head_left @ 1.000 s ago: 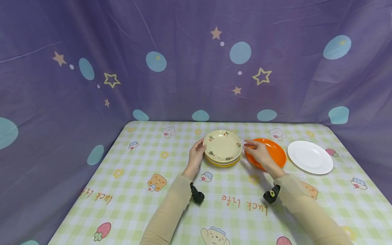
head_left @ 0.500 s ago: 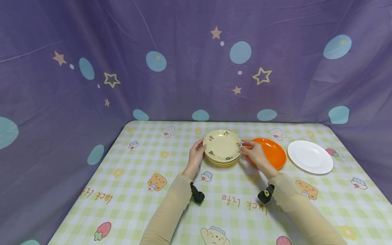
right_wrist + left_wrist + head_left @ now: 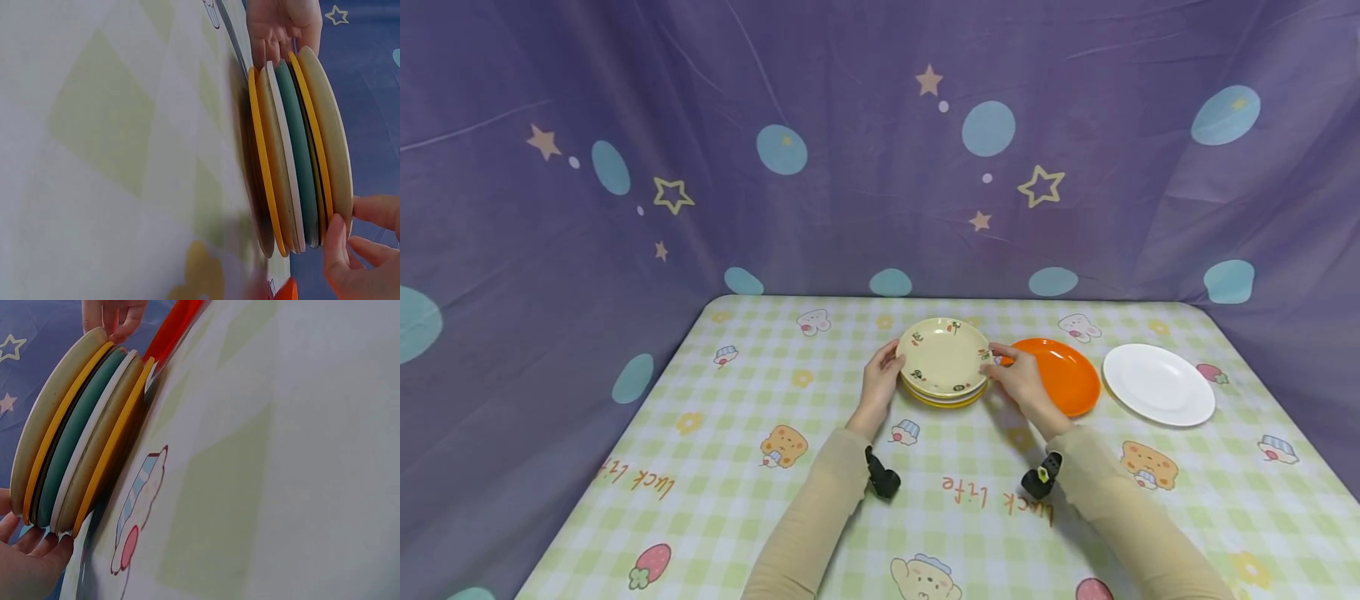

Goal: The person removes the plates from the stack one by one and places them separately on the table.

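Note:
A stack of several plates stands at the table's middle, seen edge-on in both wrist views, with yellow, white and green plates (image 3: pixel 84 437) among them. Its top plate (image 3: pixel 945 358) is cream with small printed pictures. At the stack's left side the left hand (image 3: pixel 878 388) grips the edges, fingertips along the lower plates in the left wrist view. Across from it, the right hand (image 3: pixel 1024 385) pinches the top plate's right rim, the thumb and a finger at the edge in the right wrist view.
Just right of the stack lies an orange plate (image 3: pixel 1067 379), partly behind the right hand. Further right is a white plate (image 3: pixel 1159 385). A checked cloth (image 3: pixel 715 500) covers the table, and a purple curtain (image 3: pixel 865 225) hangs behind it.
The right hand has moved left from over the orange plate to the stack and taken hold of the top plate's rim. The left hand and the plates look unmoved.

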A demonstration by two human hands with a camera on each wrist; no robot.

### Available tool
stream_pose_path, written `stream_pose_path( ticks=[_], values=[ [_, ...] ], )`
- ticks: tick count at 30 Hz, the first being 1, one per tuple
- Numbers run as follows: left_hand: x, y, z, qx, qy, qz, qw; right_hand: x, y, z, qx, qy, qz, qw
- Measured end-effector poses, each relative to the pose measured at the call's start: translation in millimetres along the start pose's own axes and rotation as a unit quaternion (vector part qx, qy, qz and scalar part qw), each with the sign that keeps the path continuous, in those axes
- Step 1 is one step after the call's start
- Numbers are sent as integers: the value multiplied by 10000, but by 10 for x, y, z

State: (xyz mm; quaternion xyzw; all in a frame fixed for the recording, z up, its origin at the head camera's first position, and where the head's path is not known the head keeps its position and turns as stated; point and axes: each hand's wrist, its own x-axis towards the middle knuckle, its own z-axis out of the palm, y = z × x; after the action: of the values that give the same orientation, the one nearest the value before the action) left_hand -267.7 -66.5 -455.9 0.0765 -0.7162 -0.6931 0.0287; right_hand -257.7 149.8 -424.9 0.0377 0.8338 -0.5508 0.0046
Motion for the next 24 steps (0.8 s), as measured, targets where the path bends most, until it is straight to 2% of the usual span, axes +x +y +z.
stream_pose_path(
  ticks=[5, 16, 24],
  values=[
    [-2, 7, 3, -18, 15, -17, 10000, -8, 0, 6, -58, 49, 163, 9998],
    [0, 5, -2, 62, -32, -4, 10000, 9, 22, 26, 211, 65, 412, 9989],
    [1, 6, 4, 13, -7, 36, 10000, 2, -24, 0, 733, -24, 706, 9948]
  ],
)
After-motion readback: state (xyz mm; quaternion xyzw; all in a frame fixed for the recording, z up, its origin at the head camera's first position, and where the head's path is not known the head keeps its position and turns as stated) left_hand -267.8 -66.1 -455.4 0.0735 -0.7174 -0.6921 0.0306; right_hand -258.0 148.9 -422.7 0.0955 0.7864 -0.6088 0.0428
